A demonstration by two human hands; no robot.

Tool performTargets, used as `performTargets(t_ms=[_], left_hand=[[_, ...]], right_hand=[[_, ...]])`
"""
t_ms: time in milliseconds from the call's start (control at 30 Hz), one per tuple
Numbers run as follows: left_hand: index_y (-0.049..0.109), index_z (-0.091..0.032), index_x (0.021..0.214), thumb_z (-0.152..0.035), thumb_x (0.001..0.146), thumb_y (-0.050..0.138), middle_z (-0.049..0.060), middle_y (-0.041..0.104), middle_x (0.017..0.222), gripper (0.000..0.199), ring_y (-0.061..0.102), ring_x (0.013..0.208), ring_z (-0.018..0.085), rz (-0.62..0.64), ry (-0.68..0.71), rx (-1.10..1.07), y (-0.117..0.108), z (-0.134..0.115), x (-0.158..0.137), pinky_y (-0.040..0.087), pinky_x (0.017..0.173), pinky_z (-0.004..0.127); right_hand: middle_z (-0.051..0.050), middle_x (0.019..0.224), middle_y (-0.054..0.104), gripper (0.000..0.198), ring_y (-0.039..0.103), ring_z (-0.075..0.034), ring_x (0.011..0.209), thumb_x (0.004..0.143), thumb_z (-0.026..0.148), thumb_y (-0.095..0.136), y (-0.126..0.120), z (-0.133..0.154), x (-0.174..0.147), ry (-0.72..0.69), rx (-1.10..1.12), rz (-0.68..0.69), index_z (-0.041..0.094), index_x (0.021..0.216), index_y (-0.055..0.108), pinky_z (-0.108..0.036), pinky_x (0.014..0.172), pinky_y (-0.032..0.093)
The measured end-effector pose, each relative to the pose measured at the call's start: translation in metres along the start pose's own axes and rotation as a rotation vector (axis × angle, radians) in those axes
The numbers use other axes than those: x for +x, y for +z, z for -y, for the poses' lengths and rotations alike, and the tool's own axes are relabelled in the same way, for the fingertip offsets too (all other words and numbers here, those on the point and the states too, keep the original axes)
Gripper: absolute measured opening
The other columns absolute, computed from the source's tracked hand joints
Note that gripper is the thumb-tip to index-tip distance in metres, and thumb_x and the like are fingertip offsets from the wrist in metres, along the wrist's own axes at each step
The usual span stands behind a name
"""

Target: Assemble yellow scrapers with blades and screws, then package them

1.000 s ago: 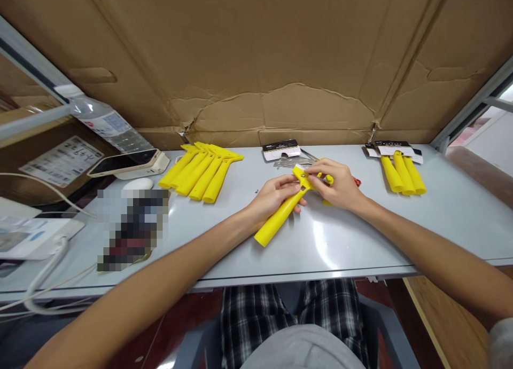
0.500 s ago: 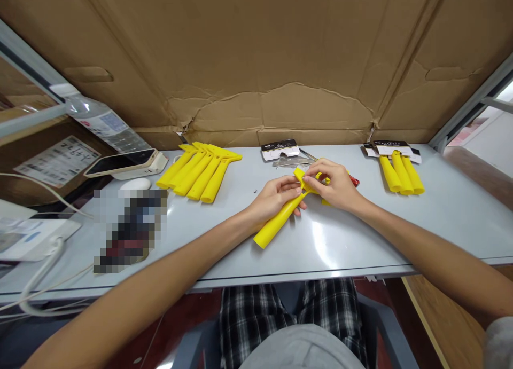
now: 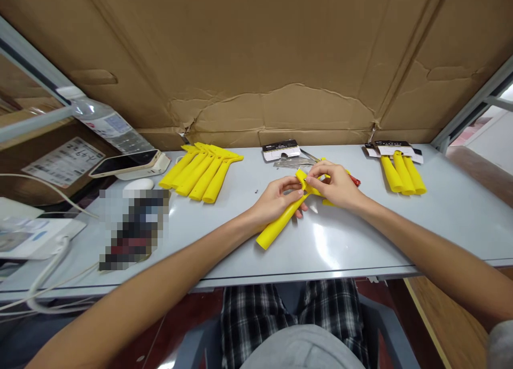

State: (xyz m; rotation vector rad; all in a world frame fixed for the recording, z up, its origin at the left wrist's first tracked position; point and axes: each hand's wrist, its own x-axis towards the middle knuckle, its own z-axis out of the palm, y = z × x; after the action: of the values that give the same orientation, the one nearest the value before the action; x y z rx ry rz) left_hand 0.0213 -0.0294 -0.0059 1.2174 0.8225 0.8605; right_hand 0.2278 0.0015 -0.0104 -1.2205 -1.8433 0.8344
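A yellow plastic scraper (image 3: pixel 280 226) with a tubular handle and a wider head slants across the front middle of the desk. My left hand (image 3: pixel 276 199) is wrapped round its neck, thumb on top. At the scraper's head, my right hand (image 3: pixel 334 186) has thumb and forefinger pinched together. Something small and dark shows by those fingertips, too small to name. Beneath and behind the right hand lie another yellow piece (image 3: pixel 326 202) and a tool with a red handle (image 3: pixel 354 180), both partly hidden.
Several yellow scrapers (image 3: pixel 200 171) lie in a row at left, and three carded ones (image 3: pixel 402 171) at right. A black-and-white card pack (image 3: pixel 280 150) and thin metal strips (image 3: pixel 288 162) sit at the back. A phone (image 3: pixel 124 163), a bottle (image 3: pixel 108 123) and cables crowd the left; cardboard (image 3: pixel 272 64) walls the back.
The fingers of my right hand have shifted slightly at the scraper's head, and the small dark spot there now shows. My left hand keeps its hold. The whole view has drifted a little.
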Motion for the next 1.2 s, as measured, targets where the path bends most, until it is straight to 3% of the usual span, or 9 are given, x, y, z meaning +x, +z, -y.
performTargets(t_ms=[500, 800, 1067, 1200], left_hand=[[0.064, -0.010, 0.114, -0.033, 0.089, 0.083, 0.019, 0.063, 0.134, 0.039, 0.076, 0.067, 0.015, 0.001, 0.030, 0.030, 0.001, 0.002, 0.001, 0.063, 0.055, 0.030], [0.064, -0.011, 0.115, -0.034, 0.091, 0.082, 0.016, 0.067, 0.124, 0.038, 0.075, 0.065, 0.014, -0.004, 0.044, 0.052, -0.001, 0.006, 0.003, 0.061, 0.053, 0.029], [0.062, -0.012, 0.117, -0.032, 0.095, 0.076, 0.015, 0.064, 0.127, 0.033, 0.074, 0.061, 0.012, 0.028, 0.071, 0.121, -0.002, 0.012, 0.003, 0.061, 0.051, 0.029], [0.063, -0.012, 0.117, -0.031, 0.094, 0.077, 0.014, 0.067, 0.121, 0.033, 0.074, 0.061, 0.013, 0.012, 0.041, 0.092, -0.002, 0.010, 0.002, 0.061, 0.051, 0.029]], right_hand=[[-0.010, 0.115, 0.064, 0.040, 0.060, 0.000, 0.091, 0.087, 0.048, 0.070, 0.000, 0.000, 0.000, 0.012, -0.023, -0.012, 0.009, 0.093, 0.078, -0.008, 0.065, 0.046], [-0.009, 0.116, 0.065, 0.039, 0.059, -0.001, 0.091, 0.087, 0.047, 0.069, 0.004, 0.004, -0.003, 0.052, -0.073, -0.067, 0.011, 0.096, 0.080, -0.010, 0.070, 0.045], [-0.007, 0.119, 0.066, 0.036, 0.061, -0.001, 0.098, 0.088, 0.044, 0.067, -0.001, 0.014, -0.004, 0.151, -0.081, 0.002, 0.012, 0.097, 0.080, -0.012, 0.078, 0.045], [-0.007, 0.115, 0.067, 0.036, 0.061, 0.000, 0.093, 0.088, 0.043, 0.066, 0.000, 0.013, -0.003, 0.157, -0.096, -0.028, 0.012, 0.098, 0.080, -0.012, 0.082, 0.046]])
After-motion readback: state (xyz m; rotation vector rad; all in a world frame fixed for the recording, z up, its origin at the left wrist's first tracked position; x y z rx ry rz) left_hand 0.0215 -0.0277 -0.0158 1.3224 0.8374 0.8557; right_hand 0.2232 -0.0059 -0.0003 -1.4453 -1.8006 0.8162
